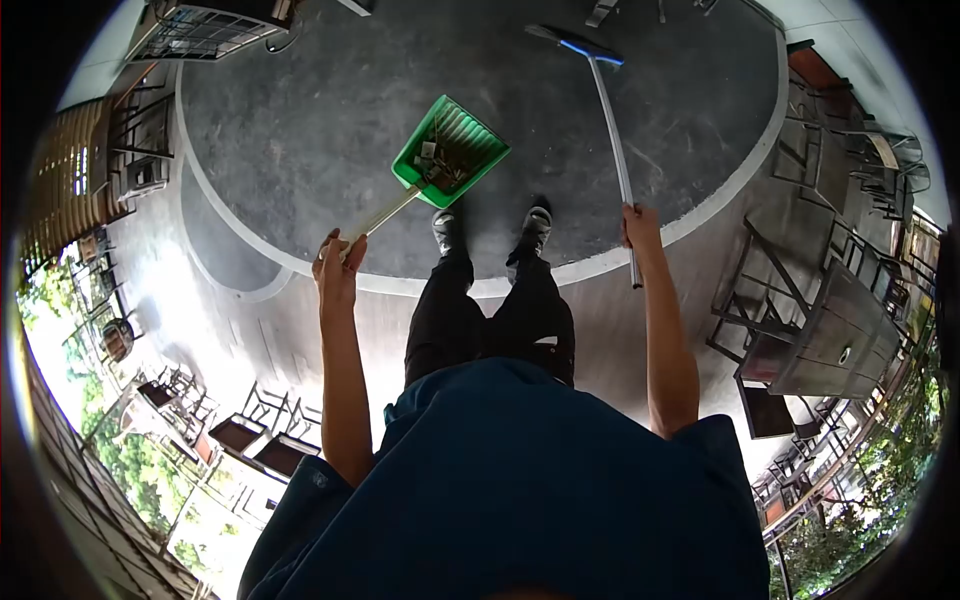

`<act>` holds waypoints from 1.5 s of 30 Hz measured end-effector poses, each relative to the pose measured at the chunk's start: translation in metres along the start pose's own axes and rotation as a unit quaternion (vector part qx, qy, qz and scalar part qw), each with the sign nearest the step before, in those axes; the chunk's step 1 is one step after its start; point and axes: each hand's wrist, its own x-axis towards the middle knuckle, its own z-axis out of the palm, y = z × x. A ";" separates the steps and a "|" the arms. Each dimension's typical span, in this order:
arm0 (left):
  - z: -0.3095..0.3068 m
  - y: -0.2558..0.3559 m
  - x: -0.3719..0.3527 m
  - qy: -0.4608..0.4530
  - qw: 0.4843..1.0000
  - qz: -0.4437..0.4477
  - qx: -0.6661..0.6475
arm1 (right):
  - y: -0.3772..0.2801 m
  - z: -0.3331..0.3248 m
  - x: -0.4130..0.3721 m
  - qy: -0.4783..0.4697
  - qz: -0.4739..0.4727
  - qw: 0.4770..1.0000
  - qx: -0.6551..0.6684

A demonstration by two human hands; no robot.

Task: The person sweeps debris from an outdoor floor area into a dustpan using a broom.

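Note:
My left hand (338, 258) is closed around the pale handle of a green dustpan (405, 165). The pan is out in front of my feet, left of centre, with bits of litter (440, 165) lying in it. My right hand (640, 225) grips the grey pole of a broom (612, 120), whose end sticks out below the fist. At the far end, the broom's head has a blue strip and dark bristles, on or close to the dark floor; contact cannot be made out.
A pale curved line (235, 215) borders the dark floor (330, 110). A wooden desk (840, 330) and metal frames stand at the right. Chairs (265, 440) line the lower left, and a wire-fronted rack (205, 35) is at the upper left.

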 end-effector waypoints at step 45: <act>-0.238 -0.053 0.069 -0.004 0.998 -0.056 0.038 | 0.143 0.172 -0.215 0.028 -0.138 0.949 -0.283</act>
